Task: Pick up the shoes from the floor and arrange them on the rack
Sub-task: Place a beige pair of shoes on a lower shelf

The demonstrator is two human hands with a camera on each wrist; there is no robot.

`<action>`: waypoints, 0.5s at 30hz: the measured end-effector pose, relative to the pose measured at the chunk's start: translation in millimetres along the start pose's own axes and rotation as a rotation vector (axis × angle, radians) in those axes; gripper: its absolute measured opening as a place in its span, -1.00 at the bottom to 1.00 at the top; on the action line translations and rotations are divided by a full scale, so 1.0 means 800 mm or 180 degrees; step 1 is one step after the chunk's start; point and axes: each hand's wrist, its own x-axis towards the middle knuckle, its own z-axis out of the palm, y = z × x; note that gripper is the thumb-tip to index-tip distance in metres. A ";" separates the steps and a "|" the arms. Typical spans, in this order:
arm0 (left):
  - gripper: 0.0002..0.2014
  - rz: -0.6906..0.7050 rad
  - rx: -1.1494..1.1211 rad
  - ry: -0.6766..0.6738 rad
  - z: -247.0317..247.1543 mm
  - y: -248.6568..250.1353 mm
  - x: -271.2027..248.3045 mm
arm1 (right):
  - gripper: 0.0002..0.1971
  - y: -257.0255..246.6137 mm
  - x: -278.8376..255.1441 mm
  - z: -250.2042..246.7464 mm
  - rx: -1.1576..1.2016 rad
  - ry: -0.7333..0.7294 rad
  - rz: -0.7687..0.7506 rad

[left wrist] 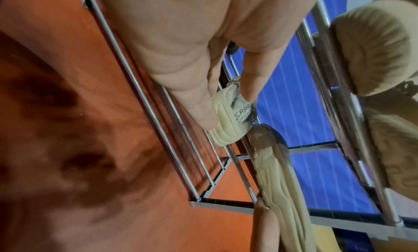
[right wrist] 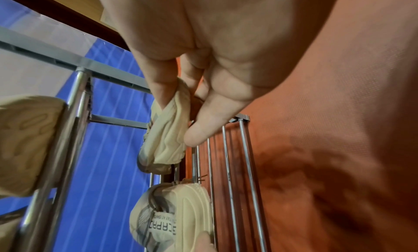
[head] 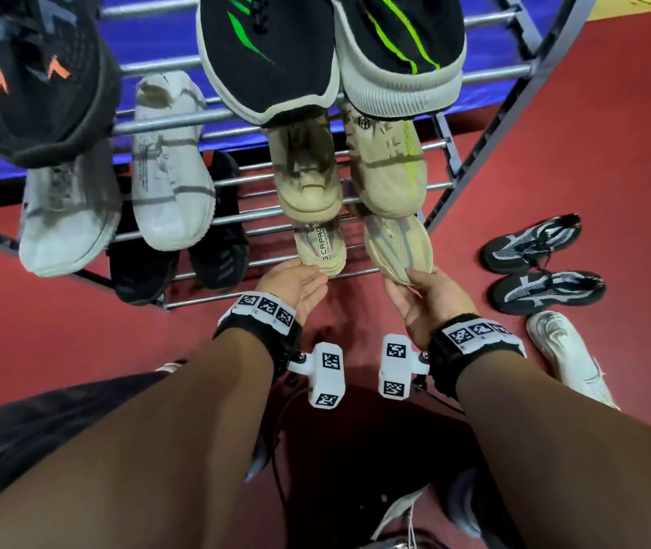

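Two beige shoes lie side by side on the right end of the bottom tier of the metal rack [head: 212, 299], heels toward me. My left hand [head: 317, 273] holds the heel of the left beige shoe [head: 319, 243], the one with printed lettering; in the left wrist view its thumb and fingers [left wrist: 203, 113] flank that heel [left wrist: 228, 123]. My right hand [head: 409, 275] pinches the heel collar of the right beige shoe [head: 397, 243]; the right wrist view shows the collar [right wrist: 167, 130] squeezed between finger and thumb [right wrist: 199, 134].
A black-and-white pair [head: 529, 243] [head: 549, 291] and a white shoe [head: 565, 350] lie on the red floor at right. The rack also carries black shoes [head: 216, 239] on the bottom tier, white shoes [head: 169, 160], another beige pair [head: 387, 164] and black-green shoes [head: 268, 53] higher up.
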 end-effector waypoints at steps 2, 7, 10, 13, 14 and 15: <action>-0.58 0.0036 -0.0071 0.0014 0.001 0.000 0.000 | -0.58 -0.003 -0.002 -0.005 0.0080 0.0005 0.0006; -0.57 0.0198 -0.0373 -0.0075 0.009 0.003 -0.004 | -0.56 -0.012 -0.003 -0.007 0.0208 -0.0120 -0.0011; -0.58 0.0197 -0.0440 -0.0230 0.011 0.006 -0.011 | -0.57 -0.009 -0.002 0.007 0.0333 -0.0228 -0.0008; -0.59 0.0067 -0.0413 -0.0307 0.002 0.007 -0.019 | -0.60 -0.002 0.010 0.028 0.0406 -0.0316 0.0056; -0.61 -0.0004 -0.0384 -0.0326 -0.002 0.007 -0.020 | -0.62 0.000 0.015 0.035 0.0295 -0.0311 0.0085; -0.65 -0.0079 -0.0337 -0.0347 -0.006 0.007 -0.021 | -0.64 0.003 0.021 0.041 0.0026 -0.0233 0.0105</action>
